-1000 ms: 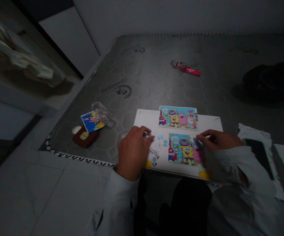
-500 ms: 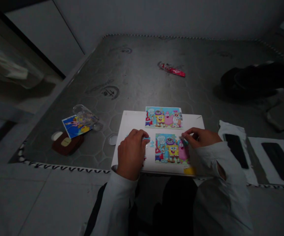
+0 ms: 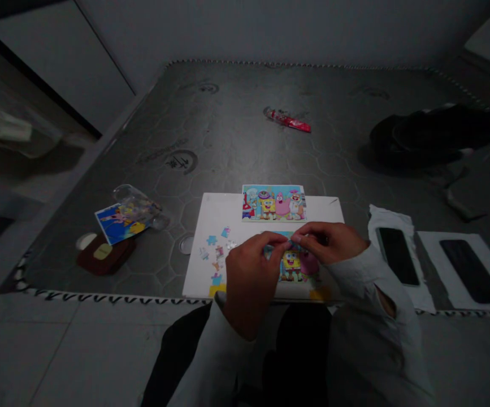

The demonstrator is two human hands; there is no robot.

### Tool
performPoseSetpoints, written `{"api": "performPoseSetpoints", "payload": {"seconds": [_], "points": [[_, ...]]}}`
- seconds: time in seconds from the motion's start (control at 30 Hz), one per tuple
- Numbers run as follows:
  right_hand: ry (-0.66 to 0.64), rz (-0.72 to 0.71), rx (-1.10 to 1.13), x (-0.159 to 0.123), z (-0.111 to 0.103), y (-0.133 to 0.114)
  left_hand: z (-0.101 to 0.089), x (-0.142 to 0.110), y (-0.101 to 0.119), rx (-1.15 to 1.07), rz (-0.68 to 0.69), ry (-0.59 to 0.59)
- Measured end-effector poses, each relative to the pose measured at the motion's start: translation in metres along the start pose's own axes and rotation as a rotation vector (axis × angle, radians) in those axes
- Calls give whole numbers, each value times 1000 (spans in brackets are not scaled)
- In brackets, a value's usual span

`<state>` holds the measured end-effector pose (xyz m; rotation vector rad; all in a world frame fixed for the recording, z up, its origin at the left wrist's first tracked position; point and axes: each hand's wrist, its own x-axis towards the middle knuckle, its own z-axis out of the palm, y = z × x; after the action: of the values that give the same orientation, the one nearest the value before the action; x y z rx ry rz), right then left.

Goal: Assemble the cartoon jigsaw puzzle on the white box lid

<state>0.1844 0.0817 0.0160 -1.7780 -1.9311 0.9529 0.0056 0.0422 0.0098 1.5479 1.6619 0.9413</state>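
Observation:
A partly assembled cartoon jigsaw puzzle (image 3: 290, 261) lies on a white board (image 3: 223, 206). Over its upper edge my left hand (image 3: 256, 277) and my right hand (image 3: 332, 242) meet, thumbs and index fingers pinched together. A small bluish puzzle piece (image 3: 291, 241) shows between the fingertips, mostly hidden by them. Both hands cover parts of the puzzle. Left of my left hand, several loose puzzle pieces (image 3: 212, 240) are scattered on the board. Behind the puzzle lies the printed reference picture (image 3: 273, 203) with the same characters.
To the left are a clear plastic container (image 3: 137, 204), a blue picture card (image 3: 120, 223), a brown case (image 3: 105, 254) and a round lid (image 3: 186, 244). Two dark phones (image 3: 397, 255) rest on white sheets at right. Farther back lie a red packet (image 3: 298, 124) and a black bag (image 3: 431, 138).
My left hand has moved right, uncovering loose pieces, and now meets my right hand over the puzzle. My right hand has shifted slightly left. The whole view has shifted a little.

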Motion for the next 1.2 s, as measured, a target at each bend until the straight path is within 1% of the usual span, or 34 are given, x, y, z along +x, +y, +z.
{"api": "performPoseSetpoints", "payload": {"seconds": [0.13, 0.3, 0.37, 0.43, 0.5, 0.57, 0.63, 0.7, 0.77, 0.83, 0.93, 1.0, 1.2], "points": [[-15, 26, 29, 0, -4, 6, 7, -3, 7, -35, -98, 24], [9, 25, -1, -2, -7, 6, 11, -2, 7, -26, -114, -28], [33, 26, -23, -2, -6, 8, 13, -3, 3, 40, -74, -41], [77, 48, -63, -1, -5, 12, 15, -5, -1, 171, 12, -45], [129, 98, -119, 2, -2, 18, 18, -7, -5, 331, 97, -67], [151, 165, -176, 7, 1, 23, 21, -9, -8, 458, 136, -120], [119, 223, -209, 13, 3, 27, 22, -9, -9, 529, 144, -185], [59, 248, -224, 18, 4, 31, 22, -9, -8, 571, 146, -238], [30, 250, -246, 22, 6, 35, 22, -8, -7, 603, 142, -277], [39, 231, -271, 24, 8, 39, 22, -8, -7, 628, 134, -305], [64, 206, -282, 26, 11, 44, 22, -8, -7, 644, 125, -312], [63, 224, -291, 26, 12, 44, 23, -8, -8, 637, 126, -303], [24, 273, -339, 25, 11, 34, 24, -8, -8, 615, 127, -316]]}}
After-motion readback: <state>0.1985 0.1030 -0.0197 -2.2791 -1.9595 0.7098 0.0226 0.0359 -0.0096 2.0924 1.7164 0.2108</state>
